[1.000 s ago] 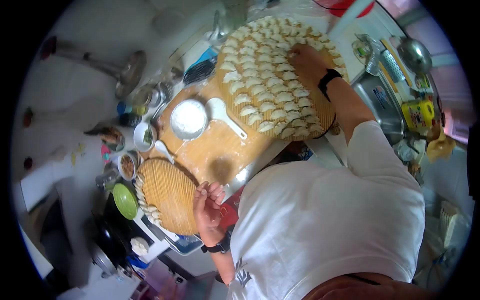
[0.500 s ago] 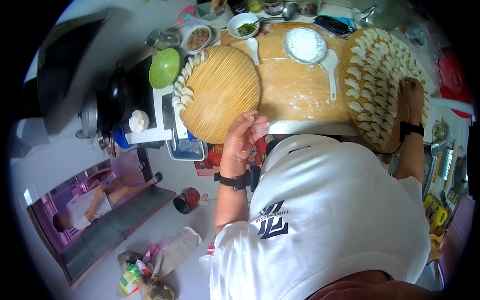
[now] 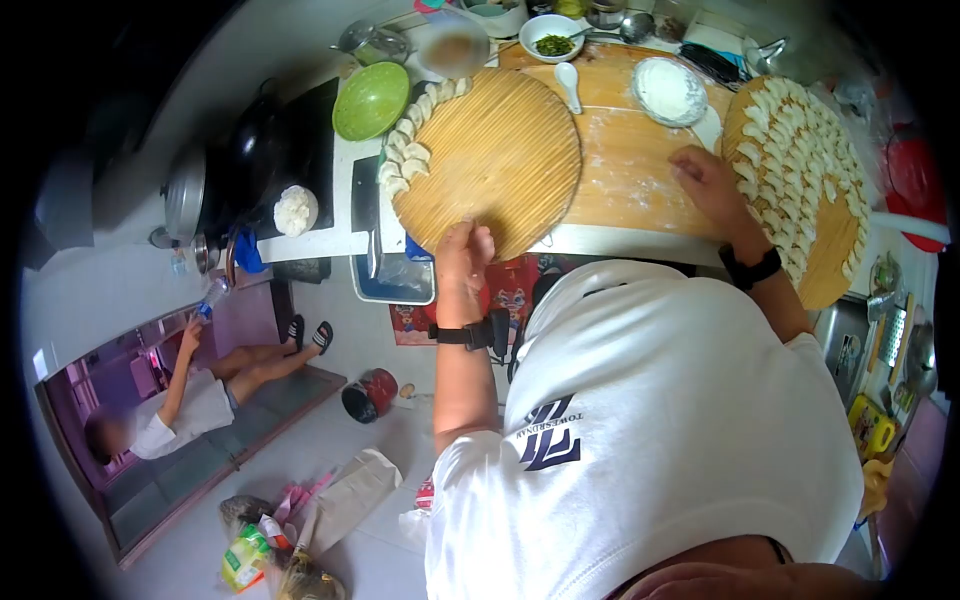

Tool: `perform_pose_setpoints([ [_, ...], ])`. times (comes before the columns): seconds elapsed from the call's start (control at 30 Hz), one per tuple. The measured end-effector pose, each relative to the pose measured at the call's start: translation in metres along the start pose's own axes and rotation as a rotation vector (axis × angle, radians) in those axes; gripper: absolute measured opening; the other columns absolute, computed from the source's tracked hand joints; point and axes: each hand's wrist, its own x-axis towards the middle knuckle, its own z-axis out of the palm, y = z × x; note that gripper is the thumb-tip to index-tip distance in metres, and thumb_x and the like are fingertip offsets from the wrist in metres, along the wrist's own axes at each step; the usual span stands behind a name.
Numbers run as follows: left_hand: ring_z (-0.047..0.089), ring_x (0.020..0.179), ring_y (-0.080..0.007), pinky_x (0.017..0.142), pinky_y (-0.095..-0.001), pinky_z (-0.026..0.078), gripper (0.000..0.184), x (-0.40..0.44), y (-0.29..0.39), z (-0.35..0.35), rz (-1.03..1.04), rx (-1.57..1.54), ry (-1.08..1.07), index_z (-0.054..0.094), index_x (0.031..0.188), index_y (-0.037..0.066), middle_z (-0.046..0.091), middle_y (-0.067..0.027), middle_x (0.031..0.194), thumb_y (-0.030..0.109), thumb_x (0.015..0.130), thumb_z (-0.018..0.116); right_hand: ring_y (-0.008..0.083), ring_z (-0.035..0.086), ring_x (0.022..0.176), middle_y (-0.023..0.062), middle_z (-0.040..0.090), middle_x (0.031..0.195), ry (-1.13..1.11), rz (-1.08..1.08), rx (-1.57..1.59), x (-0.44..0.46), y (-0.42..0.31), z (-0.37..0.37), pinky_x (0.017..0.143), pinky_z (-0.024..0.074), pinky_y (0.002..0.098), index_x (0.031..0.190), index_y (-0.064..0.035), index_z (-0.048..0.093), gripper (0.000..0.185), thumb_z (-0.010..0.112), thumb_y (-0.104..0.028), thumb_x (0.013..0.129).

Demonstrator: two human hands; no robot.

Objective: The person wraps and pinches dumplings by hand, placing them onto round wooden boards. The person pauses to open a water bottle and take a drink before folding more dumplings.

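My left hand (image 3: pixel 466 250) is at the near rim of a round slatted board (image 3: pixel 500 150), its fingers curled against the edge. Several dumplings (image 3: pixel 405 150) line the far left side of that board. Above the floured wooden worktop (image 3: pixel 625 175) hangs my right hand (image 3: pixel 708 182), fingers loosely bent and apart with nothing visible in them. It is just left of a second round board (image 3: pixel 835 265) covered in rows of dumplings (image 3: pixel 795 165). Beyond the right hand is a bowl of white flour (image 3: pixel 668 92), with a white scoop (image 3: pixel 708 128) partly hidden beside it.
A white spoon (image 3: pixel 568 85), a bowl of chopped greens (image 3: pixel 552 40) and a green bowl (image 3: pixel 371 101) stand around the left board. Dough (image 3: pixel 296 210) lies farther left. Below the counter is a blue-rimmed tub (image 3: pixel 395 285). Another person (image 3: pixel 185 405) sits at the doorway.
My right hand has left the dumpling-covered board and come left over the worktop. My left hand has shifted left along the near board's rim, its fingers curling. The view has turned.
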Motion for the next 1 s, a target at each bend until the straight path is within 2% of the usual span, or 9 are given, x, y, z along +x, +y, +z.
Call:
perform_pose_setpoints([
  [0.07,0.058,0.059,-0.0142,0.05,-0.025,0.048,0.014,0.001,0.01,-0.017,-0.012,-0.052,0.018,0.056,0.09,0.01,0.062,-0.0042,0.072,0.022,0.092,0.062,0.0097,0.056,0.08,0.0033,0.06,0.089,-0.136,-0.007,-0.03,0.0,-0.011,0.025,0.072,0.0473,0.0248,0.101,-0.0009,0.06,0.013,0.06,-0.004,0.089],
  [0.2,0.058,0.06,-0.0144,0.051,-0.0252,0.049,0.012,0.011,0.016,-0.061,-0.025,-0.144,0.01,0.056,0.092,0.009,0.063,-0.005,0.074,0.019,0.092,0.062,0.0109,0.055,0.078,0.0041,0.059,0.086,-0.193,-0.037,-0.055,0.002,-0.02,0.06,0.07,0.0469,0.026,0.099,-0.0008,0.059,0.011,0.061,-0.004,0.088],
  [0.27,0.059,0.06,-0.0145,0.051,-0.025,0.051,0.011,0.018,0.018,-0.079,-0.04,-0.142,0.021,0.055,0.095,0.009,0.063,-0.0055,0.074,0.016,0.091,0.062,0.0187,0.058,0.071,0.0098,0.061,0.081,-0.168,-0.031,-0.055,0.007,-0.034,0.076,0.065,0.047,0.0299,0.092,-0.0009,0.061,0.011,0.063,-0.006,0.083],
  [0.5,0.061,0.062,-0.015,0.052,-0.0254,0.052,0.01,0.036,0.039,-0.099,-0.027,-0.14,0.029,0.055,0.096,0.009,0.064,-0.0061,0.075,0.015,0.091,0.062,0.0262,0.059,0.072,0.0128,0.059,0.08,-0.264,-0.202,-0.085,0.046,-0.093,0.139,0.066,0.0472,0.0333,0.089,-0.0016,0.061,0.008,0.062,-0.006,0.082],
  [0.6,0.062,0.061,-0.0186,0.052,-0.0282,0.054,0.009,0.036,0.041,-0.12,-0.019,-0.219,0.0,0.058,0.097,0.006,0.066,-0.0093,0.077,0.013,0.091,0.061,0.0274,0.059,0.073,0.013,0.059,0.08,-0.345,-0.296,-0.096,0.068,-0.111,0.175,0.066,0.0474,0.0347,0.088,-0.0018,0.06,0.006,0.061,-0.005,0.083],
  [0.7,0.061,0.062,-0.016,0.053,-0.0263,0.053,0.012,0.027,0.038,-0.153,-0.002,-0.267,0.048,0.056,0.099,0.007,0.064,-0.0071,0.077,0.013,0.09,0.062,0.0278,0.06,0.073,0.0132,0.059,0.08,-0.402,-0.4,-0.033,0.079,-0.119,0.212,0.065,0.0476,0.035,0.089,-0.002,0.06,0.007,0.061,-0.006,0.083],
  [0.77,0.061,0.063,-0.0172,0.052,-0.0269,0.052,0.012,0.02,0.034,-0.182,0.084,-0.35,0.203,0.056,0.099,0.006,0.064,-0.0084,0.079,0.011,0.089,0.061,0.0226,0.057,0.071,0.0112,0.057,0.081,-0.469,-0.412,-0.016,0.082,-0.123,0.23,0.065,0.0459,0.0313,0.091,-0.0007,0.058,0.009,0.061,-0.001,0.083],
  [0.97,0.062,0.067,-0.0186,0.052,-0.0267,0.051,0.016,0.012,0.05,-0.246,0.247,-0.424,0.344,0.054,0.102,0.006,0.064,-0.0101,0.082,0.006,0.088,0.062,0.0239,0.059,0.074,0.0121,0.058,0.082,-0.529,-0.418,-0.075,0.086,-0.124,0.257,0.066,0.0469,0.032,0.091,-0.0013,0.059,0.01,0.062,-0.003,0.082],
  [1.0,0.062,0.068,-0.019,0.054,-0.0279,0.053,0.011,0.015,0.054,-0.249,0.288,-0.368,0.386,0.055,0.097,0.006,0.064,-0.0093,0.081,0.007,0.088,0.062,0.0239,0.059,0.074,0.0121,0.058,0.082,-0.531,-0.42,-0.074,0.086,-0.127,0.258,0.066,0.0469,0.032,0.091,-0.0013,0.059,0.01,0.062,-0.003,0.082],
])
